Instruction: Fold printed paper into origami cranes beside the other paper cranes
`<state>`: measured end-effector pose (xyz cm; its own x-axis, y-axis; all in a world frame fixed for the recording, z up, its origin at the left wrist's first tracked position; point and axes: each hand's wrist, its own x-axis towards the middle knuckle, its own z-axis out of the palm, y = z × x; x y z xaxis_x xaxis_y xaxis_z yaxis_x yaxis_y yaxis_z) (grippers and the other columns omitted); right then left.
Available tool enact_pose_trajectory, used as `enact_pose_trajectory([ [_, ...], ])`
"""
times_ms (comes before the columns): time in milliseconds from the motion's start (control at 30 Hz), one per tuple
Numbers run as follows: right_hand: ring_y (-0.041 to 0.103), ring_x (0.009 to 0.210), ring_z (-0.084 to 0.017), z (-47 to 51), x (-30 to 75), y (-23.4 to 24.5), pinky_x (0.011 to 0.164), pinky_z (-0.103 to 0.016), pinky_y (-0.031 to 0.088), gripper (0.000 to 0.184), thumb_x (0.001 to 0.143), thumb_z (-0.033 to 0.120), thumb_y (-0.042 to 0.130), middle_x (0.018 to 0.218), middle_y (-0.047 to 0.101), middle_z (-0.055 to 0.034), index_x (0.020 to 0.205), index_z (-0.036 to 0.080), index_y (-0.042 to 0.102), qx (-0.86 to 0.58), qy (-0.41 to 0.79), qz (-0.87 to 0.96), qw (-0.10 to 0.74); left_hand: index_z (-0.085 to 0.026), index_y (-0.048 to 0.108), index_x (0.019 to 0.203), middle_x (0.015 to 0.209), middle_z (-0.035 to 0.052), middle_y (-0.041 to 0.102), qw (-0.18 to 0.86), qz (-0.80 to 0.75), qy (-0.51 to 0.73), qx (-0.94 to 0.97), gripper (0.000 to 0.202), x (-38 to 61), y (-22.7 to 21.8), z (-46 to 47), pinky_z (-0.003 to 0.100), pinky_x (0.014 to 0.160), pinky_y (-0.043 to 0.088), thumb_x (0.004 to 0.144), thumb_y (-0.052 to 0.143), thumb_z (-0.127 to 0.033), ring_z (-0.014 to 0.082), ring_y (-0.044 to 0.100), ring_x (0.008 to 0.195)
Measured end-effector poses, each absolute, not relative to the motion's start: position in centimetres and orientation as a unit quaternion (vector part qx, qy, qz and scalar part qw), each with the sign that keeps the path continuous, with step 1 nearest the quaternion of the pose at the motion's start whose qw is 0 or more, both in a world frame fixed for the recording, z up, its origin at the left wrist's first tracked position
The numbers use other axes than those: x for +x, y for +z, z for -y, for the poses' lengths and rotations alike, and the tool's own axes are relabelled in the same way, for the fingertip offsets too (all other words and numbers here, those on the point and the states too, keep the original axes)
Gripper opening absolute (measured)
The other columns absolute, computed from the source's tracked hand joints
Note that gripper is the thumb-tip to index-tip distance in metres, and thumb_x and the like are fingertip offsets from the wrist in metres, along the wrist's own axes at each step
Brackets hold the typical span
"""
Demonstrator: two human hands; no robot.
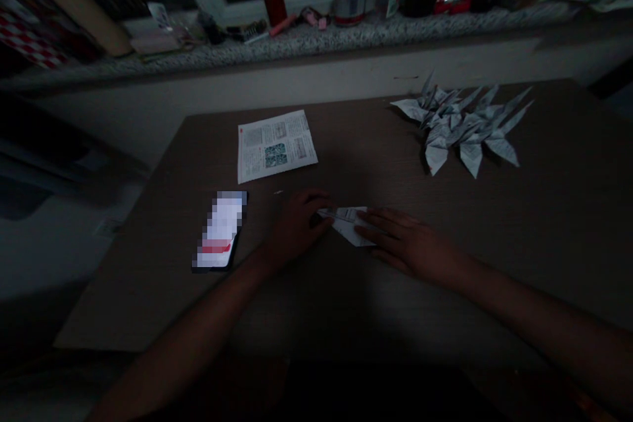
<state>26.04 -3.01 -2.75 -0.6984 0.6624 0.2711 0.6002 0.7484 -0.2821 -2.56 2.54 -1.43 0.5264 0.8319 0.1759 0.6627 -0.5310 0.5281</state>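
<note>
My left fingers point(315, 194) curl at the tip of the folded paper point(347, 221) on the bench point(475, 217), whether clamped I can't tell; right fingers point(380, 237), slightly spread, lie flat across it. Likely pressing a fold; next calls for a firm crease.

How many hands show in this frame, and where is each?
2. The left hand is at the left tip of the folded paper; the right hand has its fingers over the paper's right side. No other hand is visible.
</note>
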Motion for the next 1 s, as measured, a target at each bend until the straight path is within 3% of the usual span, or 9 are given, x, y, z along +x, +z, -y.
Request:
enact_pose_trajectory([
  [367, 0.045, 0.149, -0.031, 3.43, 25.92, -2.88, 0.118, -0.056, 0.046, 0.05, 0.104, 0.032, 0.054, 0.16, 0.051, -0.0116, 0.154, 0.022, 0.051, -0.353, 0.075, 0.919, 0.157, -0.024, 0.071, 0.118, 0.133, 0.005, 0.062, 0.254, -0.449, 0.231, 0.825, 0.022, -3.33, -1.36, -3.03, 0.046, 0.113, 0.046, 0.096, 0.068, -0.023, 0.0232, 0.058, 0.128],
  [600, 0.049, 0.146, -0.031, 3.31, 25.91, -2.62, 0.117, -0.054, 0.048, 0.047, 0.105, 0.029, 0.053, 0.155, 0.056, -0.0116, 0.15, 0.019, 0.055, -0.34, 0.057, 0.926, 0.152, -0.023, 0.073, 0.111, 0.133, 0.0056, 0.064, 0.252, -0.457, 0.227, 0.822, 0.017, -3.33, -1.44, -3.05, 0.046, 0.111, 0.048, 0.095, 0.07, -0.021, 0.024, 0.059, 0.127],
  [1000, 0.055, 0.141, -0.031, 3.19, 25.89, -2.68, 0.113, -0.052, 0.052, 0.041, 0.102, 0.02, 0.057, 0.151, 0.06, -0.0133, 0.143, 0.018, 0.061, -0.333, 0.037, 0.925, 0.179, -0.021, 0.072, 0.115, 0.132, 0.0071, 0.065, 0.207, -0.43, 0.227, 0.849, 0.019, -3.49, -1.67, -2.99, 0.048, 0.108, 0.051, 0.096, 0.069, -0.02, 0.0249, 0.06, 0.125],
])
